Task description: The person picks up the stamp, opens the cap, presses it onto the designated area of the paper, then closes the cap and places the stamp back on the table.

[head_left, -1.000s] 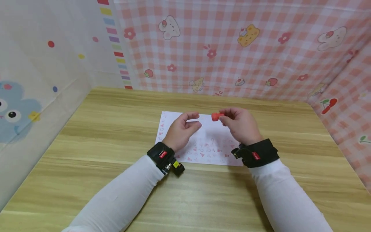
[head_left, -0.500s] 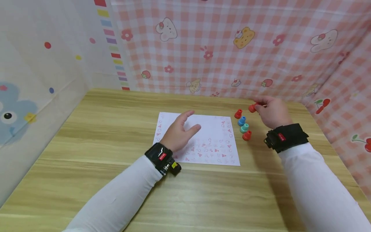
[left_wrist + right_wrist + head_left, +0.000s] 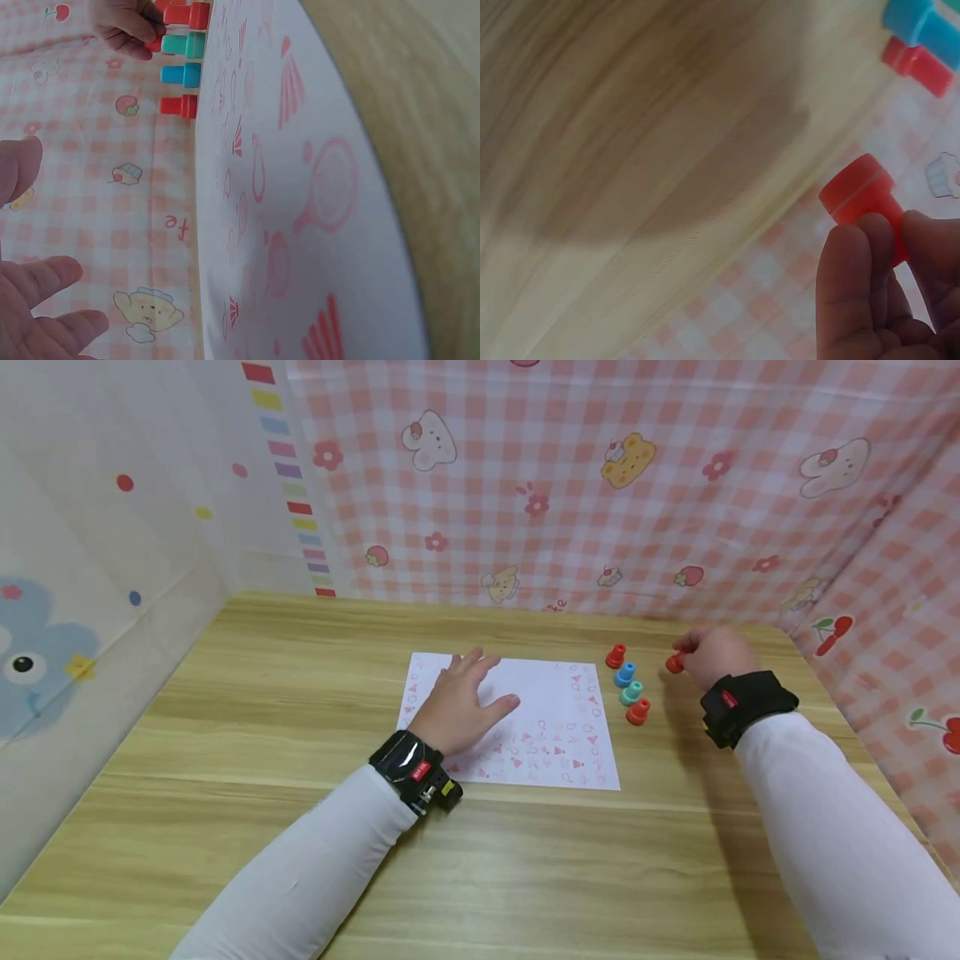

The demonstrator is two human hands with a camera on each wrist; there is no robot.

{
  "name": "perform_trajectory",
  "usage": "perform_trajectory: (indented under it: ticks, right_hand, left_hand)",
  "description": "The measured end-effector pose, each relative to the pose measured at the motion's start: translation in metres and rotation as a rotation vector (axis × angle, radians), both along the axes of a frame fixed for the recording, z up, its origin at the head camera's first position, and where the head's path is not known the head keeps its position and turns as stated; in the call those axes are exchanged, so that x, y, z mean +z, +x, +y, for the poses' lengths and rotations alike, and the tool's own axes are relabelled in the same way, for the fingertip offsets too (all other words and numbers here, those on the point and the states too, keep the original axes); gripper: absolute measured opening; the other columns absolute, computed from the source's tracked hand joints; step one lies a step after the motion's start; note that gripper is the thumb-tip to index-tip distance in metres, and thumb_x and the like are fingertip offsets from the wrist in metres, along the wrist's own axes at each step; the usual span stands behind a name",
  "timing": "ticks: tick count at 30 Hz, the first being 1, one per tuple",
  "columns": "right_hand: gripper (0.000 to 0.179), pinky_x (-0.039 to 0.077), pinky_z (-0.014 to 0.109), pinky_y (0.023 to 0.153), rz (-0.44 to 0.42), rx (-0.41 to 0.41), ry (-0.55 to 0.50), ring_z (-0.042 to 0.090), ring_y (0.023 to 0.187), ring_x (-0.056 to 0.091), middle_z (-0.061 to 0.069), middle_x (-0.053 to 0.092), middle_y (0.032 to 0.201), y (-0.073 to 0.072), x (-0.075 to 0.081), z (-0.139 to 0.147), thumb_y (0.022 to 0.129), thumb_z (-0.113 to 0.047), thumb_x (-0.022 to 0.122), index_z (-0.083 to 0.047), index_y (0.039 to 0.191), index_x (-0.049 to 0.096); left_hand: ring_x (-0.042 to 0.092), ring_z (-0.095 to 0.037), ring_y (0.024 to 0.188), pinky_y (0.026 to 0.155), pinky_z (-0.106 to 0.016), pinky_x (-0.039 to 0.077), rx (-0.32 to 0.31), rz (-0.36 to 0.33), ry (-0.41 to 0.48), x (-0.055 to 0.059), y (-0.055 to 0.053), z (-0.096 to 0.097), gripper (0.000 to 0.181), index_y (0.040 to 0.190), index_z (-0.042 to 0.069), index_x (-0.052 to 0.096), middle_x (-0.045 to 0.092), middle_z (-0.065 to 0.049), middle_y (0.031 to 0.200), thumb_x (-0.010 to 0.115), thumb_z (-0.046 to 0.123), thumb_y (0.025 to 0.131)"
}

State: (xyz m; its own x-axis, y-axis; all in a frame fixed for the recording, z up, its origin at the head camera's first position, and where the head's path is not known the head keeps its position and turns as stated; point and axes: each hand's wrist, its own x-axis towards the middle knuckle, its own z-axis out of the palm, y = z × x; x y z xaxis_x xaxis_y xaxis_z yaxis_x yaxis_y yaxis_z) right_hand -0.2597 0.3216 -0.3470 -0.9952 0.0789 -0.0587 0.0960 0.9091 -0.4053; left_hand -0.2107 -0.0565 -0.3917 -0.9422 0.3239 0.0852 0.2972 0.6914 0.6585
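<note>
My right hand [image 3: 722,657] pinches a red toy stamp [image 3: 862,191] by its narrow handle, off to the right of a line of stamps. In that line stand a red stamp [image 3: 616,656] at the back, a blue stamp [image 3: 625,674], a teal stamp [image 3: 632,693] and another red stamp [image 3: 638,712] in front. Above the left part of a white paper [image 3: 555,693] my left hand [image 3: 459,706] hovers with its fingers spread and nothing in them. Small red prints, among them rackets and shuttlecocks, cover the paper's edges and lower part.
All of this is on a wood-grain table [image 3: 480,868]. A pink checked cloth [image 3: 570,543] hangs along its back edge, and a white patterned cloth [image 3: 180,552] along the left.
The right hand has carried the red stamp from over the paper to the right, past the line of stamps, then slightly lower. The left hand has stayed over the paper, its fingers spreading wider.
</note>
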Motion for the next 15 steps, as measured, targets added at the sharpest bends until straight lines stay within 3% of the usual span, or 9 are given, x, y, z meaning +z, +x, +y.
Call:
perform_trajectory:
  ticks: [15]
  right_hand:
    - [0.038, 0.049, 0.051, 0.088, -0.171, -0.014, 0.004, 0.041, 0.105, 0.054, 0.029, 0.063, 0.128, -0.01, -0.0086, 0.004, 0.1, -0.001, 0.049, 0.002, 0.135, 0.064]
  left_hand:
    - [0.016, -0.046, 0.162, 0.132, -0.06, 0.01, 0.008, -0.016, -0.005, -0.0005, -0.0004, -0.0015, 0.071, 0.159, 0.014, 0.045, 0.027, -0.017, 0.173, 0.064, 0.05, 0.102]
